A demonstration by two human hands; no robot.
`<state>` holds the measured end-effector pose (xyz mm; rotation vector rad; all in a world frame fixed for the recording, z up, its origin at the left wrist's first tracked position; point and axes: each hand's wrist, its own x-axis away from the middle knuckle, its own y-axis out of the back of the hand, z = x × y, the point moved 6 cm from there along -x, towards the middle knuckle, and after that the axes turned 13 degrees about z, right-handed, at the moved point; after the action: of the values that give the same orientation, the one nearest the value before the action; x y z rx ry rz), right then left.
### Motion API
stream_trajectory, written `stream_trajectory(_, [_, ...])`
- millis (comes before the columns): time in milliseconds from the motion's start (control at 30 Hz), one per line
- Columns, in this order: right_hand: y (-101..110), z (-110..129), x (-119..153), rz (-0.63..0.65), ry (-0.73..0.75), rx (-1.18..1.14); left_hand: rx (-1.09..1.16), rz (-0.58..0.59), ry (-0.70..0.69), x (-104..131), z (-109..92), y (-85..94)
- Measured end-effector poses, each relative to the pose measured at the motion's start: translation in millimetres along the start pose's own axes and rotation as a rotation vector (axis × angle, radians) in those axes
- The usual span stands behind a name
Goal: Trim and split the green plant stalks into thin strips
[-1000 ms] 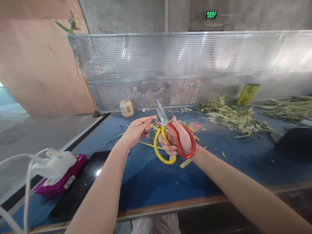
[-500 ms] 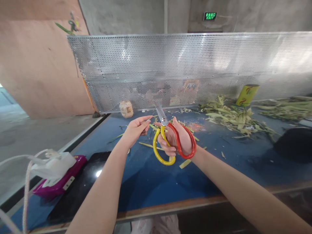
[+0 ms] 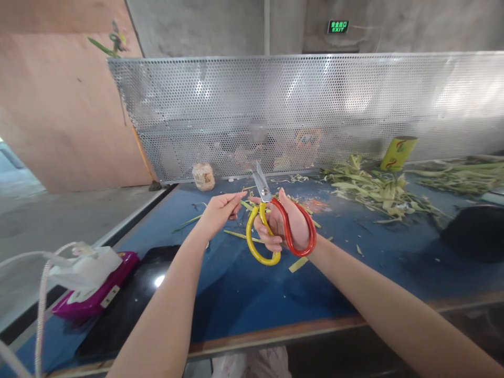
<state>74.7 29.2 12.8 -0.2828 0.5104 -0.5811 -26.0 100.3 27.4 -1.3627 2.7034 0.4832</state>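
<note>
My right hand [image 3: 271,231] is wrapped round a pair of scissors [image 3: 264,195] with one yellow and one red handle. Their metal blades point up and away, slightly parted, above the blue table. Just left of the blades, my left hand [image 3: 223,211] is closed in a pinch, thumb against forefinger. Whatever sits between those fingertips is too small to make out. Under and behind both hands lie thin green and yellowish plant scraps [image 3: 241,236], partly hidden by the scissors and fingers.
A perforated metal screen [image 3: 220,105] stands along the table's back edge. A heap of dry leaves [image 3: 372,184] and a yellow tube-shaped container [image 3: 397,153] are at the right. On the left are a purple power strip [image 3: 94,294], a black tablet-like slab [image 3: 129,310] and a wrapped block [image 3: 203,176].
The thin strand that stuck out from my left fingertips towards the blades no longer shows there. My left fingers have closed up a little; the scissors have barely shifted.
</note>
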Motion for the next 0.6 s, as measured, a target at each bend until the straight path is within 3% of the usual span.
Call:
stream_trajectory(367, [1.3, 0.8, 1.0, -0.027, -0.014, 0.024, -0.032, 0.057, 0.021, -1.9, 2.4, -4.2])
stream_trajectory(500, [0.5, -3.0, 0.8, 0.047, -0.079, 0.089, -0.055, 0.089, 0.026, -1.8, 2.8, -5.4])
stream_trajectory(600, [-2.7, 0.5, 0.6, 0.04, -0.019, 0.098, -0.087, 0.117, 0.02, -2.5, 4.3, -6.1])
